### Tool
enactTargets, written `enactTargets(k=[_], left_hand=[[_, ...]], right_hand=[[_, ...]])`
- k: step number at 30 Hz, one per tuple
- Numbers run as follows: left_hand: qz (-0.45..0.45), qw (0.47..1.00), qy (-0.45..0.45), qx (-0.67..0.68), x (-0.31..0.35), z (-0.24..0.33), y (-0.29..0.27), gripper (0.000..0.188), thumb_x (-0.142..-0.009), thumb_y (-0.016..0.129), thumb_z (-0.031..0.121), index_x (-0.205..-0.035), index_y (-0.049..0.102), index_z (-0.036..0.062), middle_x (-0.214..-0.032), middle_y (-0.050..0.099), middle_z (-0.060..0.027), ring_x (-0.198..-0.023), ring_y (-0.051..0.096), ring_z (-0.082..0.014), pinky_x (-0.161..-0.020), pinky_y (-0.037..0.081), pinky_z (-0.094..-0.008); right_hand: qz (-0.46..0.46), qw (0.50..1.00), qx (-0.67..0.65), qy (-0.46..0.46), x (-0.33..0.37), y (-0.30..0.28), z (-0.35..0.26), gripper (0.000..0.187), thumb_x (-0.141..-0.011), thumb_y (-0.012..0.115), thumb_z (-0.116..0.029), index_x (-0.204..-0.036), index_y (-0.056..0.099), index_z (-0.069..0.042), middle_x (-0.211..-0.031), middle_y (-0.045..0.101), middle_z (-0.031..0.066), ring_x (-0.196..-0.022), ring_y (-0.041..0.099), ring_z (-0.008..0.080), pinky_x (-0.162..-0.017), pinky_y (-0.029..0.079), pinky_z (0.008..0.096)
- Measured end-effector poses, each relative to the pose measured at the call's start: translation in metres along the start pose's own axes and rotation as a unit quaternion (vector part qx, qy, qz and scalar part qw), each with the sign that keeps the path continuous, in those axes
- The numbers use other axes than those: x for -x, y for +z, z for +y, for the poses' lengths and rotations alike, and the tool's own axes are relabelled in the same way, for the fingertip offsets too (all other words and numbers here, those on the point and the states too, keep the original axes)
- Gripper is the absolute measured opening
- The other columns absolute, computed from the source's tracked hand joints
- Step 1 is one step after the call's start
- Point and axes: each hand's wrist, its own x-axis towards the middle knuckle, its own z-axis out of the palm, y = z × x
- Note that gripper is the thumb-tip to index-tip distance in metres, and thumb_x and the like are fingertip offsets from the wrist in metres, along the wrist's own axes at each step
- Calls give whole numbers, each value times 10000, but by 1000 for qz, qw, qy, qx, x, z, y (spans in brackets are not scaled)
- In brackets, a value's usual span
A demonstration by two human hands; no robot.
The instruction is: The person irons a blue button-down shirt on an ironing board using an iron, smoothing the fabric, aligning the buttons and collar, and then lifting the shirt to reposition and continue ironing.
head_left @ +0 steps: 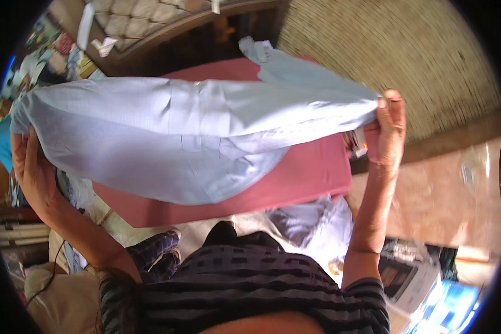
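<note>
A single fisheye view sat on the person's head and looked steeply down over the chest, close to the work. Both forearms rose from the lower edge toward the pale blue cloth [195, 133] stretched across mid-frame above the red-covered counter [295, 178]. Straight edges bent near the dark round rim.

The pale blue garment [195, 133] stretches from nine to three o'clock, blocking most of the red board [312, 178] beneath. Open board shows only at five o'clock. More cloth [312, 222] lies just below that edge. The woven mat [395, 50] at one o'clock stays unobstructed.
</note>
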Motion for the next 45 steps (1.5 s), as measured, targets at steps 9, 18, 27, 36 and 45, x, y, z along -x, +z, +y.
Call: enactTargets(k=[9,18,27,36,45], left_hand=[[-203,977,-21,55,4,-16,134,355,-1019,565,83,-1355,508,-15,-1188,639,-120,-1117,600,-155,-992,457,-297],[-491,810,-172,271,112,-14,343,237,-979,561,14,-1211,599,-7,-1141,623,-66,-1058,592,-122,-944,454,-265],[-639,701,-191,252,200,-11,423,169,-957,619,34,-1113,674,-1,-1043,666,-7,-934,573,-57,-885,451,-221],[-612,718,-256,212,253,16,391,148,-922,609,-11,-1052,679,-22,-973,599,18,-744,431,-15,-656,350,-179],[-658,720,-206,-84,319,34,357,240,-815,670,-74,-1045,697,-13,-891,615,-35,-816,586,-112,-716,460,-244]], right_hand=[[129,968,126,-176,199,-136,-209,333,-995,554,-6,-1319,546,-82,-1113,674,97,-1051,648,185,-951,531,347],[364,830,414,-90,329,-209,-280,623,-967,607,9,-1524,370,-134,-1109,644,63,-933,601,74,-804,495,213],[528,710,466,18,437,-238,-301,561,-975,582,-8,-1487,393,-135,-1206,604,140,-1085,584,181,-937,481,325],[458,749,471,78,490,-261,-332,600,-1001,554,-76,-1542,305,-150,-1173,600,99,-1038,569,128,-879,477,309],[411,849,306,130,510,-328,-299,515,-980,610,-41,-1456,416,-84,-1099,677,92,-968,648,132,-877,527,278]])
